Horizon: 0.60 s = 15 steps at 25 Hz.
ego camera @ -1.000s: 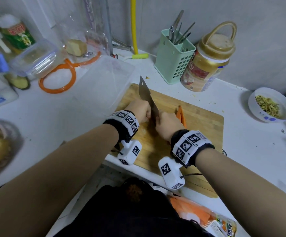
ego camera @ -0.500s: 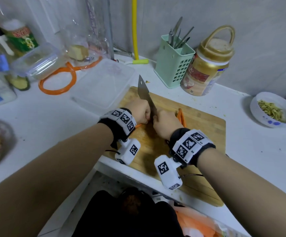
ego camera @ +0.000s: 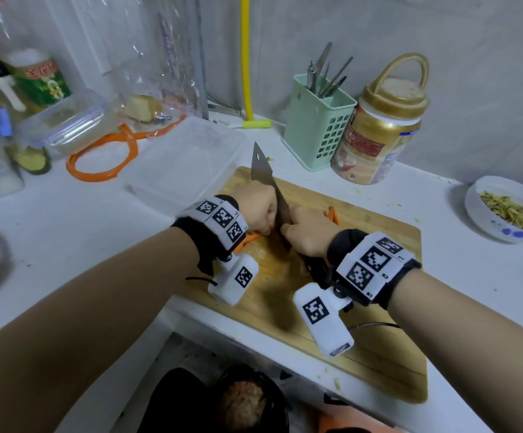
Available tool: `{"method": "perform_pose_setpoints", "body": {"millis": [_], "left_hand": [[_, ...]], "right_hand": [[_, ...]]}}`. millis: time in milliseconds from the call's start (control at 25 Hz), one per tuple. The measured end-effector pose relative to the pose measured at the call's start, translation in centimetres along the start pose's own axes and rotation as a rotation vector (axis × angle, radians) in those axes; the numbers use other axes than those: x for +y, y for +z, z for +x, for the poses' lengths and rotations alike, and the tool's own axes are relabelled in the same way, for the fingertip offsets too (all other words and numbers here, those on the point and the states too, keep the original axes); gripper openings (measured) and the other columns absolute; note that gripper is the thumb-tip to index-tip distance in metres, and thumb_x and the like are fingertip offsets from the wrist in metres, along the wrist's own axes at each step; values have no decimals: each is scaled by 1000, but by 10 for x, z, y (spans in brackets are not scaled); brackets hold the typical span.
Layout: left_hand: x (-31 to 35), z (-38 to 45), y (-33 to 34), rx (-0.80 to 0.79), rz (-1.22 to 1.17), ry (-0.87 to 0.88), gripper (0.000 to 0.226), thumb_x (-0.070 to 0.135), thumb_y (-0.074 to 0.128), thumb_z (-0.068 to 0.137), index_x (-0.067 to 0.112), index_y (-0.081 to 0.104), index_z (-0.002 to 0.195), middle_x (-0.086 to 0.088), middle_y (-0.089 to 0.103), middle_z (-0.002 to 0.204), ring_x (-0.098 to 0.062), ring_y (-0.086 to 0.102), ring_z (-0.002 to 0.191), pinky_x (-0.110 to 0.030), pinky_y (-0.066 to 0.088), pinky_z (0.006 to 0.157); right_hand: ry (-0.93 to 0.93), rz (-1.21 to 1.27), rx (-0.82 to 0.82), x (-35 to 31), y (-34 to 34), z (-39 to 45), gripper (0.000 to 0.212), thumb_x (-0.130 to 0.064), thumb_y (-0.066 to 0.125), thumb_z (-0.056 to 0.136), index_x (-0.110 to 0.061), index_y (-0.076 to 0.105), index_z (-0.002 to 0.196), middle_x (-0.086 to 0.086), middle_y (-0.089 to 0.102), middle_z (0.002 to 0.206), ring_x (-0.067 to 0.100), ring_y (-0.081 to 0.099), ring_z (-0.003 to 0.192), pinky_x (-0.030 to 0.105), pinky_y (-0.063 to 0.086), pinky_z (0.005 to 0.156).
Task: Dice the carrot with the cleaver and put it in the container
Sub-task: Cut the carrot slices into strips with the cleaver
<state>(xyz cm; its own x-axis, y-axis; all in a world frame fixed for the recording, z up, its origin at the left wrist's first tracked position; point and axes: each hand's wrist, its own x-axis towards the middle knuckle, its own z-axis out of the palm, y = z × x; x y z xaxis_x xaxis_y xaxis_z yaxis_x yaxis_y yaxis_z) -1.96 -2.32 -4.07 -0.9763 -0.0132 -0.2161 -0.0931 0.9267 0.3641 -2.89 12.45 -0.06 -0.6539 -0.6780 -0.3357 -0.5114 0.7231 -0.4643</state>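
I see both hands over the rectangular wooden cutting board [ego camera: 375,245], which lies on the white countertop [ego camera: 66,239]. My right hand [ego camera: 305,234] is curled round the handle of the steel cleaver [ego camera: 261,170]; the wide blade stands on edge and points away from me, between the two hands. My left hand [ego camera: 258,210] sits just left of the blade with its fingers curled down onto the orange carrot [ego camera: 251,236], gripping it against the board. Only a short piece of that carrot shows below the left wrist; where the blade meets it is hidden by the hands. A second strip of orange carrot [ego camera: 333,214] lies on the board just beyond the right hand.

The clear rectangular plastic container [ego camera: 188,164] stands on the counter, touching or nearly touching the board's far left corner. I cannot tell whether anything lies in it.

Both wrists wear black bands with white coded tags, and a white tagged block hangs under each.

Behind the board stand a pale green perforated plastic utensil holder [ego camera: 316,126] with metal tools in it and, just beside it, a gold plastic jar with a loop handle [ego camera: 379,132]. A white bowl holding shredded yellowish food [ego camera: 503,210] sits at the right edge. At far left lie an orange rubber ring [ego camera: 101,164], a smaller clear lidded box [ego camera: 66,123] and a green-labelled bottle [ego camera: 41,79].
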Motion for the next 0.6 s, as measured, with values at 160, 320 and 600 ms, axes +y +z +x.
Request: {"method": "perform_pose_setpoints", "body": {"millis": [160,320,600], "left_hand": [[2,0,-1,-5,19,5,10,11,84,70,14,75,70,5,70,67,-13,66,62,-27,54,66],[0,-3,-1,45,47,30,10,15,84,72,18,74,71,18,60,58,-6,60,58,-12,42,56],[-6,-21,21,269,56,70,7,16,80,76,14,79,82,6,73,77,-1,56,61,-13,41,64]], "right_hand": [[-6,-35,16,1,3,-4,14,-12,43,97,-19,40,85,9,55,94,26,53,80,28,43,61],[-20,-96,55,3,5,-1,15,-14,45,97,-11,49,83,13,60,90,24,55,80,27,38,64],[85,367,35,13,18,-13,27,-21,49,101,-3,50,80,12,57,49,22,51,37,21,42,40]]}}
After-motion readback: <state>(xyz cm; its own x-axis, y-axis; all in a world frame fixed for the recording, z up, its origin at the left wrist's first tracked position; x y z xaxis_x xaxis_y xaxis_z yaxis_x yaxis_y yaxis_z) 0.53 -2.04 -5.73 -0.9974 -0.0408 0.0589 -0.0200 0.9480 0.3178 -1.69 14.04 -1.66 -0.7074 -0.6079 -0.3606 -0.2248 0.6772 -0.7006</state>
